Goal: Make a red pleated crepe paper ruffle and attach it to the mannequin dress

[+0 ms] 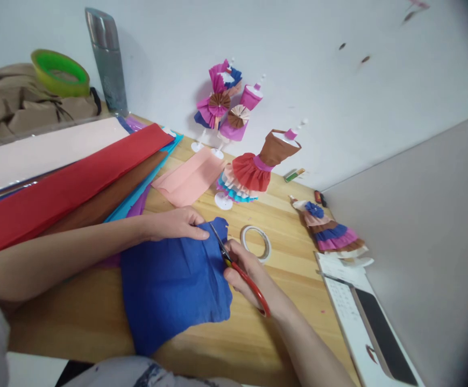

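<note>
A wide sheet of blue crepe paper (169, 285) hangs over the near part of the wooden table, its edges uneven. My left hand (181, 223) pinches its upper edge between thumb and fingers. In my right hand (250, 269) is a pair of scissors (254, 290) with red handles. The blades lie at the paper's upper right part, pointing up toward my left thumb. Whether they are cutting through it I cannot tell. Just beyond my right hand a roll of white tape (267, 244) lies flat on the table.
Folded red paper (76, 185) and other coloured sheets lie at left. Pink paper (193, 177) is further back. Small dress forms, one with a brown top (278, 148), stand near the wall. Another paper dress (331, 231) and a white box (351, 312) lie at right. A bottle (111, 70) stands back left.
</note>
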A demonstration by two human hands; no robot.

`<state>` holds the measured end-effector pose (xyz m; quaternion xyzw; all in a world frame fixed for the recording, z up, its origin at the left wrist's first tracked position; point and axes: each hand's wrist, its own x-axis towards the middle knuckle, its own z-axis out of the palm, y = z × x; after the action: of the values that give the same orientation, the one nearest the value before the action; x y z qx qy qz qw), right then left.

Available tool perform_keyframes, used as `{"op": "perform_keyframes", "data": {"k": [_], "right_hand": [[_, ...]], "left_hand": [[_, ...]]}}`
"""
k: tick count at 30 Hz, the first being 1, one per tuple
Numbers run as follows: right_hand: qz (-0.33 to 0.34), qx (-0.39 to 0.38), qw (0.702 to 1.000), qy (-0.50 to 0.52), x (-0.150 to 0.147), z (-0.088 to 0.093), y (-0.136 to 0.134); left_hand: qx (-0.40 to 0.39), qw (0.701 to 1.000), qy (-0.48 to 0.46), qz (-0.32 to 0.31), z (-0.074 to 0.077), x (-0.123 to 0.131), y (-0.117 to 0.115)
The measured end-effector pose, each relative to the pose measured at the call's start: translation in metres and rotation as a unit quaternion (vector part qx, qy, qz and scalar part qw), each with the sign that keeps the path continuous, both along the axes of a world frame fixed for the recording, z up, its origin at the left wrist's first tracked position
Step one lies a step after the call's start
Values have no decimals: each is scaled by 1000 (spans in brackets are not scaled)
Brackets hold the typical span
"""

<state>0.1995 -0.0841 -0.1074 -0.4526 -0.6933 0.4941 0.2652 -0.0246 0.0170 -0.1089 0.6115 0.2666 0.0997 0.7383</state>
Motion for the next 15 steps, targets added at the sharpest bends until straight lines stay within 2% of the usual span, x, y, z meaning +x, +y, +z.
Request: {"op": "perform_keyframes", "data": {"k": [7, 11, 15], "right_hand": [[-41, -17, 999, 24, -3, -5, -2], [-31, -60, 997, 32, -5, 1, -5], [-24, -64, 997, 43, -6, 4, -6]], "left_hand": [[-8, 1000, -11, 0, 1, 0, 0], [8, 1000, 15, -5, 1, -1, 0], [14, 1000, 22, -5, 2, 0, -1]]}}
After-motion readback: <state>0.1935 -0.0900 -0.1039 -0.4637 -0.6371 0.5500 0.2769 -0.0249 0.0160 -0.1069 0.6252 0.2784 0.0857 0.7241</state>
